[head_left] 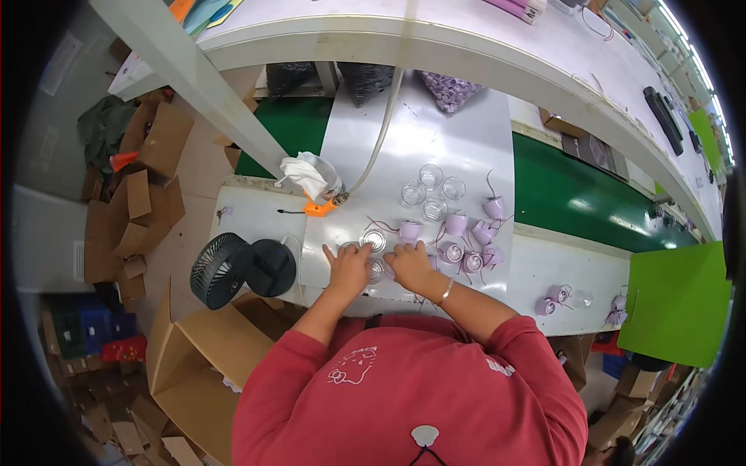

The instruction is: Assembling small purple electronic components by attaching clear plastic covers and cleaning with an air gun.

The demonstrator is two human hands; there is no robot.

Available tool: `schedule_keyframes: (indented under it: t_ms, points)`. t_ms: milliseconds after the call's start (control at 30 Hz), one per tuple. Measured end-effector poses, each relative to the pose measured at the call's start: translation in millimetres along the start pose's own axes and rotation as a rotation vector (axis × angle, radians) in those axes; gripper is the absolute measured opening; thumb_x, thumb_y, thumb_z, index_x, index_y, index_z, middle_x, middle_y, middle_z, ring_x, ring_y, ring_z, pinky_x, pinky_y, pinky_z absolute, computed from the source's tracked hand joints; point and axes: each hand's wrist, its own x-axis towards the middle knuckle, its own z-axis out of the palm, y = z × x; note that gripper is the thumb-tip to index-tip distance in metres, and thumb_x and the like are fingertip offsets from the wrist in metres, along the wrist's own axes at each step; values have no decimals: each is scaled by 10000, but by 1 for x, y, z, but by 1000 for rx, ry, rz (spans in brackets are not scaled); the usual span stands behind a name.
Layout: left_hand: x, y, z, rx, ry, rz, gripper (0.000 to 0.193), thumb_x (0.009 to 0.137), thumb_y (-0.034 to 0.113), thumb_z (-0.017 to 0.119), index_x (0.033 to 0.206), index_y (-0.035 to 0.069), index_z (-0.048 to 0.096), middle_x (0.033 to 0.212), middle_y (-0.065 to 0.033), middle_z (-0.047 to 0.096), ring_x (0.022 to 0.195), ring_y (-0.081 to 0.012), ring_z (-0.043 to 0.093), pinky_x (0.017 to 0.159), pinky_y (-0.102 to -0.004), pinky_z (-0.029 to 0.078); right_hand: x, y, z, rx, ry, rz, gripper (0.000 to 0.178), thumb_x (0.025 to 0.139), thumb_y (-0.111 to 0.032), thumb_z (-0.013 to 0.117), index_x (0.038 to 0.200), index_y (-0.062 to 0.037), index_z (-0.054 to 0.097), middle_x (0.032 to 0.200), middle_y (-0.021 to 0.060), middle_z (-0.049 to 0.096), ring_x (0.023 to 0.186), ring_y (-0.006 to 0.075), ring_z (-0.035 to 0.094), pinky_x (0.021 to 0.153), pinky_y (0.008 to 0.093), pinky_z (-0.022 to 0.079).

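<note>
Plainly, red top (404, 388): it bears a white line drawing of a cat-like figure on one side and bold white lettering on the other, the latter partly lost in folds.
Pink pack (515, 8): dark print shows at its end, but the upper edge cuts both pack and print off.
Pale sheet (61, 64): it hangs at the far left, its markings too faint to read.
Left hand (350, 266): fingers bent over the metal worktop (420, 128), one jutting out to the left, the others beside a clear round cup (373, 240); whether it grips anything cannot be told.
Right hand (412, 266): curled, its fingertips turned down near the lower clear cup (376, 271); its hold is hidden too.
Clear cups: those two lie by the hands; a cluster of four (433, 192) stands farther up the worktop.
Lilac parts (457, 225): loosely grouped beyond and right of the right hand, with thin wires; some overlap, hard to separate.
Orange tool (323, 206): lies left of the cups, just below a white cloth (305, 175).
Black fan (219, 272): at the left, near a cardboard box (210, 349) cut off below.
</note>
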Motion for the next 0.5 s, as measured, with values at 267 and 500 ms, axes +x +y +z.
schedule_keyframes:
  t_ms: [267, 500]
  points:
    - [-27, 78, -44, -1030, -33, 209, 407, 832, 222, 655, 1110, -37, 510, 1005, -133, 603, 1049, -235, 557, 917, -325, 424, -62, 14, -128, 703, 307, 307, 644, 630, -390, 805, 1021, 27, 508, 970, 209, 550, 811, 379, 592, 661, 416, 492]
    - [-50, 90, -77, -849, -562, 318, 233, 943, 210, 474, 848, 24, 577, 721, -64, 585, 687, -159, 557, 658, -295, 442, -113, 58, -136, 581, -409, 215, 708, 614, -521, 768, 1041, 20, 603, 943, 194, 643, 828, 313, 644, 716, 365, 507]
